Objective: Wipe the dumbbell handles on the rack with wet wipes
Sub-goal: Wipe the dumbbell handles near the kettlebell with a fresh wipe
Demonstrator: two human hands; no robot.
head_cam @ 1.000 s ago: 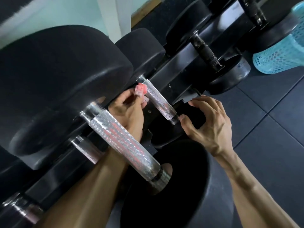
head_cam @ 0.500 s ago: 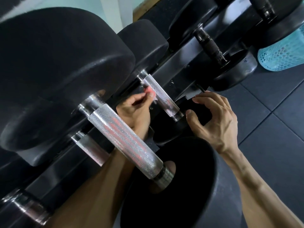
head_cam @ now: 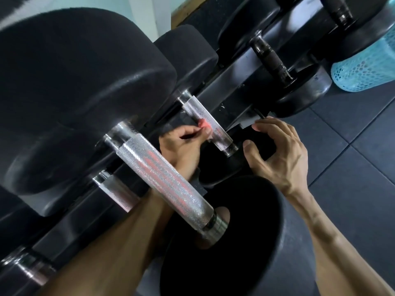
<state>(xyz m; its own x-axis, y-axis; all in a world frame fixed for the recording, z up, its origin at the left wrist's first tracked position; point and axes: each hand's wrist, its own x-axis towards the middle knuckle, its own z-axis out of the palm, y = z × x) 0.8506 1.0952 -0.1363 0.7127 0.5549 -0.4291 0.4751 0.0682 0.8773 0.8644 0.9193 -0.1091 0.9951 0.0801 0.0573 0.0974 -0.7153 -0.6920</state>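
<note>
A short chrome dumbbell handle (head_cam: 193,108) lies on the black rack (head_cam: 237,82) at mid-frame. My left hand (head_cam: 181,144) reaches in beneath a larger knurled chrome handle (head_cam: 162,178) and pinches a small pink wet wipe (head_cam: 204,124) against the middle of the short handle. My right hand (head_cam: 277,150) sits just right of that handle's lower end, its thumb and curled fingers round the black end weight (head_cam: 255,138) of the same dumbbell. My left forearm is partly hidden by the large handle.
Big black dumbbell heads (head_cam: 85,86) crowd the left and the bottom of the view. A black-gripped dumbbell (head_cam: 271,58) rests further right on the rack. A turquoise mesh basket (head_cam: 363,67) stands at the right edge on the dark rubber floor tiles (head_cam: 352,178).
My left hand has slid the pink wipe down the short chrome handle, from its upper end to about its middle. My right hand has stayed at the end weight.
</note>
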